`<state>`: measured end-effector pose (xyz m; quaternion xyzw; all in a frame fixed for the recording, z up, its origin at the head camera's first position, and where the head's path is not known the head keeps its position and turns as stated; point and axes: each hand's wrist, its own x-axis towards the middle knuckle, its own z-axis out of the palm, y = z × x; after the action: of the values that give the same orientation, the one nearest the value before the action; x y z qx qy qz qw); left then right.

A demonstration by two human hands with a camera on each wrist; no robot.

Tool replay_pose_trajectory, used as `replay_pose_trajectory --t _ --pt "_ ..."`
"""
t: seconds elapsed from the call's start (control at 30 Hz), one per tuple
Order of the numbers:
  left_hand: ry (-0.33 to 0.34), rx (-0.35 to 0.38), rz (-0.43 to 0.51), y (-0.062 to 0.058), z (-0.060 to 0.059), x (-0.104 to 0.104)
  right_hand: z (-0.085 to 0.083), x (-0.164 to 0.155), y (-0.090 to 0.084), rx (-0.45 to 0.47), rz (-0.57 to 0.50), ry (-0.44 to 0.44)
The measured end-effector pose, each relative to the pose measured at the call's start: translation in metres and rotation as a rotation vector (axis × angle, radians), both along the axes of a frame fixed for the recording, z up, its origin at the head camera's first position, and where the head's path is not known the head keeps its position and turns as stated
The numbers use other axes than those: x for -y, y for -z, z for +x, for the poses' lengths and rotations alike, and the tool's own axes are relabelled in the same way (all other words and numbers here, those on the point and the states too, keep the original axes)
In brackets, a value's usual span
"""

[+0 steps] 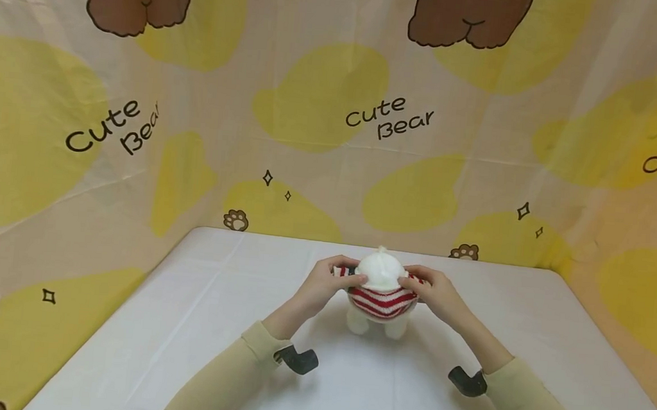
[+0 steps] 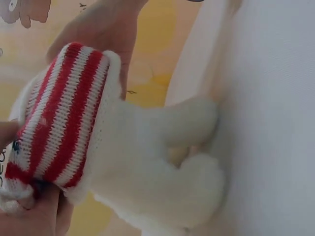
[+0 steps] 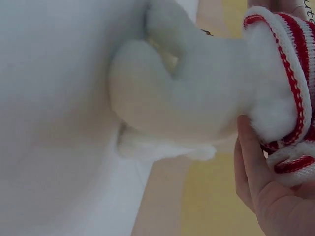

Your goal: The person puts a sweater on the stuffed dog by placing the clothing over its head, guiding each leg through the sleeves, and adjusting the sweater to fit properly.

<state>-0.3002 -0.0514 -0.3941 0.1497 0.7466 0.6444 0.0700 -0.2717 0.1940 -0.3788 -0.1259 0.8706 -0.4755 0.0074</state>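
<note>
A white plush toy [image 1: 380, 270] in a knitted red-and-white striped sweater [image 1: 381, 302] stands on its stubby legs on the white table. My left hand [image 1: 325, 285] grips its left side at the sweater sleeve, with the thumb laid on the white upper part. On the other side my right hand [image 1: 434, 294] holds the opposite sleeve in the same way. In the left wrist view the striped sweater [image 2: 69, 113] sits above the toy's bare white lower body. Fingers of the right hand [image 3: 280, 206] touch the body below the sweater hem in the right wrist view. The toy's far side is hidden in the head view.
The white table [image 1: 210, 311] ends at a back edge behind the toy. A yellow-and-cream cloth [image 1: 319, 172] printed with bears and lettering hangs around it at the back and sides. A black curved piece [image 1: 300, 361] sticks out at each sleeve cuff.
</note>
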Motion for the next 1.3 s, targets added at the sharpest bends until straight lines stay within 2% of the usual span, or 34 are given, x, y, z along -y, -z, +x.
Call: replay_pose_trajectory --t 0.13,0.3,0.37,0.43,0.47,0.57,0.63,0.7,0.77,0.87,0.97,1.03,1.13,1.3 --pt "0.003 0.037 0.066 0.010 -0.001 -0.001 0.001 -0.001 0.007 0.024 -0.048 -0.002" --pt "0.038 0.069 0.179 0.018 -0.001 -0.001 0.004 -0.001 0.009 0.053 -0.101 -0.007" --pt "0.048 0.045 0.154 0.018 0.000 0.001 0.005 0.000 0.009 0.053 -0.113 -0.007" --pt "0.046 -0.022 0.076 0.014 0.001 0.003 0.007 0.000 0.009 0.042 -0.118 -0.002" --pt "0.037 -0.078 0.016 0.011 0.002 0.004 0.007 0.000 0.009 0.035 -0.118 -0.003" --pt "0.002 -0.317 -0.170 -0.003 0.006 0.006 0.009 -0.001 0.009 0.002 -0.112 -0.010" --pt "0.000 -0.485 -0.253 -0.014 0.010 0.005 0.009 -0.001 0.010 -0.019 -0.109 -0.017" --pt "0.038 -0.613 -0.310 -0.024 0.012 0.002 0.009 -0.002 0.011 -0.037 -0.104 -0.025" --pt "0.085 -0.660 -0.359 -0.031 0.013 -0.003 0.009 -0.002 0.011 -0.042 -0.104 -0.026" --pt "0.130 -0.589 -0.405 -0.036 0.012 -0.009 0.009 -0.002 0.011 -0.028 -0.106 -0.027" --pt "0.122 -0.471 -0.432 -0.036 0.008 -0.013 0.009 -0.002 0.011 -0.013 -0.106 -0.029" --pt "0.121 -0.419 -0.432 -0.035 0.006 -0.014 0.009 -0.002 0.012 -0.015 -0.106 -0.032" --pt "0.134 -0.396 -0.440 -0.036 0.002 -0.016 0.009 -0.003 0.013 -0.032 -0.108 -0.037" --pt "0.160 -0.400 -0.468 -0.039 0.000 -0.017 0.011 -0.003 0.013 -0.055 -0.085 -0.023"
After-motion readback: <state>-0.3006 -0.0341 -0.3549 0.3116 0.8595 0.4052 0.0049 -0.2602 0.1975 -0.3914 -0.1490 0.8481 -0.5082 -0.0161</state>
